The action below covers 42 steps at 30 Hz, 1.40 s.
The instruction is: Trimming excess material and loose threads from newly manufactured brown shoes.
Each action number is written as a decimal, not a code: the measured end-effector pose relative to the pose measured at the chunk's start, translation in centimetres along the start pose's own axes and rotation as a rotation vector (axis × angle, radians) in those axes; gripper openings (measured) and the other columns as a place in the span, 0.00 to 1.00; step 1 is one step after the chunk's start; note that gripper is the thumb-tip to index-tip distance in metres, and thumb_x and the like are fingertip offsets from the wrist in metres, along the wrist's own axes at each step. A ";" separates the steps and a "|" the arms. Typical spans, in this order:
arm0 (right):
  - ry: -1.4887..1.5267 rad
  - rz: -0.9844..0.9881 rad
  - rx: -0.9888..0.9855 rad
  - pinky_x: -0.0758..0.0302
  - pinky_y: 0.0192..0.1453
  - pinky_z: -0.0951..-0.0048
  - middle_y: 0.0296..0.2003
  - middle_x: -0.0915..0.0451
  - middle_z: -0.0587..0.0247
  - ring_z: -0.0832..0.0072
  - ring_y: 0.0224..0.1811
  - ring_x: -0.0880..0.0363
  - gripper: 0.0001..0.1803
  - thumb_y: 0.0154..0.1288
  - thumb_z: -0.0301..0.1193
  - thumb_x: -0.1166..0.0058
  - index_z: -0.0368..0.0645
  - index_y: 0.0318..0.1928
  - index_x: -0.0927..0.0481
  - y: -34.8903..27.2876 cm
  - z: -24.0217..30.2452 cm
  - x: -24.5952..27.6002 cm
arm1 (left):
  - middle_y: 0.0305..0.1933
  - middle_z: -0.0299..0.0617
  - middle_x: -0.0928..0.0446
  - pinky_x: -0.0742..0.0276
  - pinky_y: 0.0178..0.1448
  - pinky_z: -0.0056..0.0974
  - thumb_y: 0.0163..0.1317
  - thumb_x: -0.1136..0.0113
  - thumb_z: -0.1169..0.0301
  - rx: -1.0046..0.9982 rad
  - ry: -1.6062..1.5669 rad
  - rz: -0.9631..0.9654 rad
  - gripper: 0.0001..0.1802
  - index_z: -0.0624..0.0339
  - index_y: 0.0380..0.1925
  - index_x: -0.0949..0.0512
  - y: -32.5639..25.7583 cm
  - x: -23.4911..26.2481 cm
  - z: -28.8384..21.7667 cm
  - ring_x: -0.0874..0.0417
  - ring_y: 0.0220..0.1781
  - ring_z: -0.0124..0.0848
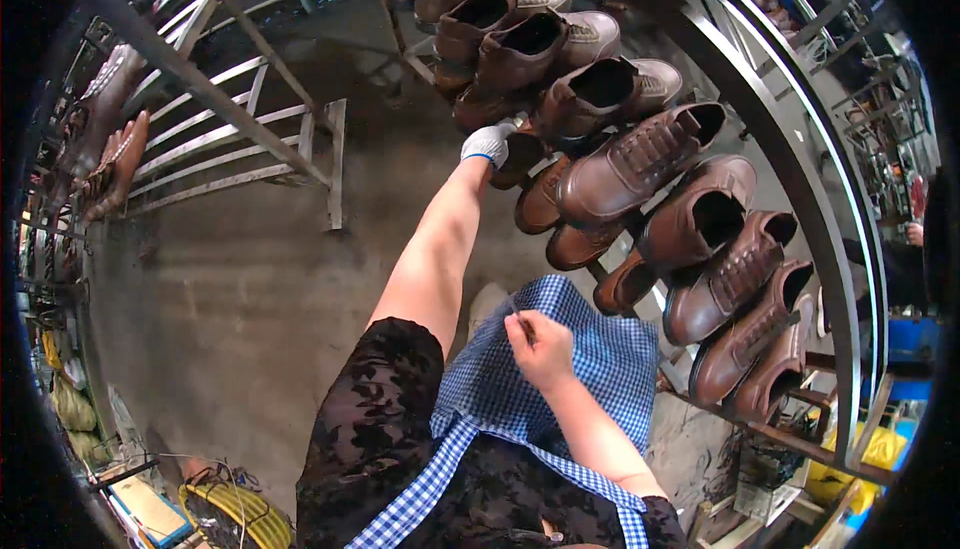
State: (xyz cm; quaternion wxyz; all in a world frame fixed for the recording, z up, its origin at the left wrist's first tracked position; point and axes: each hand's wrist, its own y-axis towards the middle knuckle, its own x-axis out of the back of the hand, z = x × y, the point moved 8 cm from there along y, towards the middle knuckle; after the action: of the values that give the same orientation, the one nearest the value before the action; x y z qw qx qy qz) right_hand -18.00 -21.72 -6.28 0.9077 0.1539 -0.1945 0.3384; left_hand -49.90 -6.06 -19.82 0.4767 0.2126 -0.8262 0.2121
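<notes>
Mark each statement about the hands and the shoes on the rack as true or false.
1. The left hand wears a white glove. True.
2. The left hand reaches to a brown shoe on the metal rack. True.
3. The right hand is gloved too. False: it is bare.
4. The right hand holds a shoe. False: it pinches a thin tool, too small to identify, in front of the blue checked apron.
5. The shoes on the rack are black. False: they are brown.
</notes>
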 end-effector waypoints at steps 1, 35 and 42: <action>0.012 0.029 -0.041 0.29 0.23 0.72 0.18 0.23 0.60 0.70 0.18 0.23 0.10 0.60 0.34 0.43 0.39 0.29 0.21 0.1 -0.5 0.0 | 0.50 0.51 0.23 0.27 0.55 0.47 0.60 0.52 0.65 0.000 -0.011 0.005 0.19 0.43 0.53 0.26 0.6 -0.1 -0.5 0.22 0.52 0.49; 0.768 0.236 -0.244 0.28 0.35 0.82 0.36 0.21 0.67 0.82 0.34 0.23 0.29 0.60 0.36 0.39 0.42 0.60 0.32 -3.2 3.8 1.4 | 0.25 0.39 0.26 0.28 0.31 0.34 0.63 0.44 0.69 -0.228 -0.723 -0.134 0.09 0.63 0.38 0.28 -41.7 15.2 -10.0 0.26 0.25 0.26; 1.121 0.354 -0.550 0.32 0.27 0.79 0.40 0.21 0.68 0.80 0.36 0.22 0.33 0.59 0.57 0.51 0.46 0.55 0.29 -9.2 -2.9 -1.2 | 0.31 0.44 0.23 0.25 0.36 0.39 0.59 0.42 0.68 -0.726 -0.122 0.251 0.07 0.56 0.36 0.26 -46.2 14.5 -17.6 0.20 0.35 0.44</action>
State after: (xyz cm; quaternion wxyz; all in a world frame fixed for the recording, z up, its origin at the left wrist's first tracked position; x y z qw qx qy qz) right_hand -11.94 -27.81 -10.74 0.8085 -0.3183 0.2067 0.4498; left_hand -18.67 -36.38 7.71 0.4412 -0.0604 -0.8940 -0.0504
